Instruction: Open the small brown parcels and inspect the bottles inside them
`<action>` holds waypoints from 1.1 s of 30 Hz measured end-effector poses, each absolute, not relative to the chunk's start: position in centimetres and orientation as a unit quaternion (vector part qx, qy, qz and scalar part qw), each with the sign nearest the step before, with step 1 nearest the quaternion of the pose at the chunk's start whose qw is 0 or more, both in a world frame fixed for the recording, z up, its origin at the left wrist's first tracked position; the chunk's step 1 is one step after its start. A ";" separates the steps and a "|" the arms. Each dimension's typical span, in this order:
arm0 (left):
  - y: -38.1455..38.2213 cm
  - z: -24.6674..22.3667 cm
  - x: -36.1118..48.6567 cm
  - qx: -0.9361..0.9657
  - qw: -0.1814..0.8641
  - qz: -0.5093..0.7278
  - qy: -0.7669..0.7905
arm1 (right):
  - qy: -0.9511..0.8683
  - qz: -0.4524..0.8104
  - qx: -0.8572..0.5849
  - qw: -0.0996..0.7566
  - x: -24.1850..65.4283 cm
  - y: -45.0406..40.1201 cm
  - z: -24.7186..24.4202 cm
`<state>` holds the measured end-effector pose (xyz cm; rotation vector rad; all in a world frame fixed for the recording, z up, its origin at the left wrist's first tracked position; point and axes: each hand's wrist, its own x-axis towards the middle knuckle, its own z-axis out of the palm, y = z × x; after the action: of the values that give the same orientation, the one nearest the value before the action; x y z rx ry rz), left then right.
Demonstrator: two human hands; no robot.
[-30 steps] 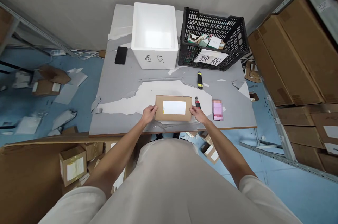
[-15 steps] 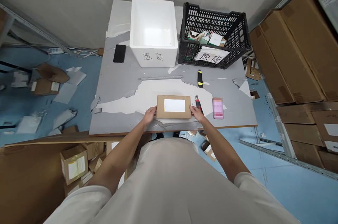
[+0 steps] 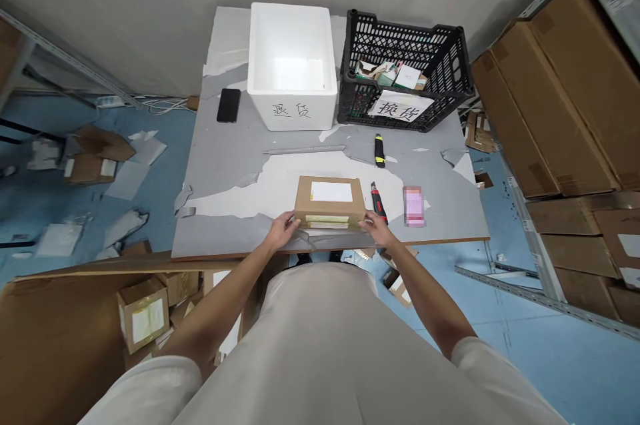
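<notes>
A brown cardboard box point(image 3: 330, 205) with a white label on its top is tilted up at the near side of the table, its taped front side showing. My left hand point(image 3: 283, 230) grips its left near corner, fingers closed. At the right near corner, my right hand point(image 3: 376, 228) grips the box too. Just right of the box lies a red-and-black utility knife point(image 3: 379, 203). Farther back is a black-and-yellow utility knife point(image 3: 379, 151). A pink, pixelated rectangular item point(image 3: 414, 206) lies to the right of the knives.
A white foam bin point(image 3: 300, 111) stands at the back of the torn-covered table point(image 3: 220, 165). Beside it, a black plastic crate point(image 3: 405, 115) holds small boxes. A black phone point(image 3: 229, 105) lies at left. A large carton point(image 3: 50, 331) with parcels is lower left; stacked cartons point(image 3: 550, 105) stand right.
Between my hands the box has tilted, so its taped front side now shows below the labelled top. Both hands have shifted slightly nearer to me.
</notes>
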<state>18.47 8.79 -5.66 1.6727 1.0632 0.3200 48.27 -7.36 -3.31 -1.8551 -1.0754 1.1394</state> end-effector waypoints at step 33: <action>9.2 -1.0 21.0 0.719 0.367 0.212 0.551 | -0.287 0.282 -0.899 0.173 53.5 -3.8 -3.7</action>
<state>21.04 9.16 -1.04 1.8479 1.4150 0.5444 53.46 -3.79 -3.70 -2.5499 -0.8149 0.7997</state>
